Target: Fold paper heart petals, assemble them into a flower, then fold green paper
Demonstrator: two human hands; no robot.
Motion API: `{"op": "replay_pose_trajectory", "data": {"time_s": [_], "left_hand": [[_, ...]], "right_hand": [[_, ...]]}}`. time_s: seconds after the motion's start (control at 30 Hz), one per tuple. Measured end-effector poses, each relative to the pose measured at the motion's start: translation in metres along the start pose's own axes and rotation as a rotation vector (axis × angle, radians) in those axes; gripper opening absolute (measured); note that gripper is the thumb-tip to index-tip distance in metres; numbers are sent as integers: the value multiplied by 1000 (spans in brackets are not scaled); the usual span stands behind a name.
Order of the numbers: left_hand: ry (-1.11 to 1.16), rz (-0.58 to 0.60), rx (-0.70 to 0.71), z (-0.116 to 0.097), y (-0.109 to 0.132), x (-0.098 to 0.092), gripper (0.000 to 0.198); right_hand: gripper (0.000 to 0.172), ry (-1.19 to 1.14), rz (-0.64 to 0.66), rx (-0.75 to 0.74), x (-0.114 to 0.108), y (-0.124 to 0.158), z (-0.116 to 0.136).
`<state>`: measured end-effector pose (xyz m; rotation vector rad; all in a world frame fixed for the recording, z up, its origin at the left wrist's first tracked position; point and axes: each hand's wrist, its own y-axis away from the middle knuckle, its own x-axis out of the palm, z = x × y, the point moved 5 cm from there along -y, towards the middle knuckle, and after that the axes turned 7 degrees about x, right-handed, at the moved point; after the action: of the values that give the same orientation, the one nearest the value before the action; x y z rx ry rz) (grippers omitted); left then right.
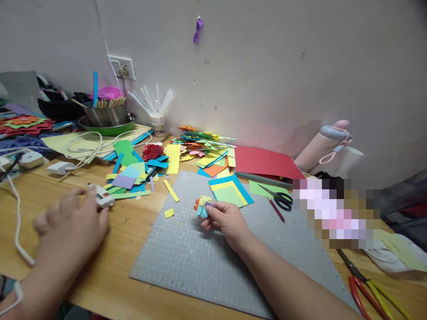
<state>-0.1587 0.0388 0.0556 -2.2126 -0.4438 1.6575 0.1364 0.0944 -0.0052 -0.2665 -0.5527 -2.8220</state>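
Observation:
My right hand (228, 221) pinches a small multicoloured folded-paper flower (202, 208) with yellow, blue, orange and purple parts, just above the grey cutting mat (167, 262). At the left, my slightly blurred left hand (71, 222) has its thumb and forefinger at a small white tool (103, 198), which looks like a hot glue gun. The hand hides part of the tool. Two yellow paper pieces, a strip (171, 190) and a small square (169, 213), lie between the hands. Beyond the flower rests a stack of coloured paper squares (230, 193).
Black scissors (282, 199) and a dark red pencil (276, 210) lie right of the paper. Large red-and-yellow-handled scissors (365, 284) sit nearer. Paper scraps (130, 175), a cup (157, 124) of translucent sticks and a red folder (267, 162) line the back. A white cable (16, 222) runs at left.

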Motion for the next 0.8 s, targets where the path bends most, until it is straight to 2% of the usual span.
{"op": "replay_pose_trajectory", "data": {"time_s": [0.03, 0.07, 0.1, 0.17, 0.23, 0.3, 0.33, 0.43, 0.53, 0.6, 0.67, 0.73, 0.8], "left_hand": [[-109, -5, 11, -10, -3, 4, 25], [-103, 59, 108, -24, -7, 12, 24], [2, 181, 246, -41, -12, 24, 23], [231, 406, 423, -68, -19, 44, 25], [327, 529, 536, -83, -29, 57, 28], [343, 607, 601, -88, -40, 66, 20], [365, 648, 603, -88, -44, 70, 16], [445, 725, 470, -84, -52, 78, 7], [533, 773, 325, -95, -48, 82, 14], [765, 811, 94, -107, -42, 83, 18], [852, 767, 13, -121, -40, 80, 16], [818, 656, 32, -131, -42, 73, 14], [768, 601, 55, -136, -45, 67, 12]], "right_hand": [[29, 2, 1, 0, 0, 0, 0], [29, 4, 3, 1, 0, 0, 0], [30, 6, 6, 3, 0, 0, -1], [30, 11, 12, 10, 0, 0, -1], [30, 13, 16, 14, 1, 0, -1], [30, 14, 16, 15, 1, -1, -1], [30, 14, 16, 16, 1, -1, -1], [30, 16, 15, 17, 1, -1, -1], [31, 12, 8, 14, 1, -2, 0], [31, 9, 3, 12, 0, -2, 0], [31, 10, 0, 14, 0, -2, -1], [32, 15, -1, 15, 0, -2, -2], [34, 20, -1, 13, 0, -4, -3]]}}
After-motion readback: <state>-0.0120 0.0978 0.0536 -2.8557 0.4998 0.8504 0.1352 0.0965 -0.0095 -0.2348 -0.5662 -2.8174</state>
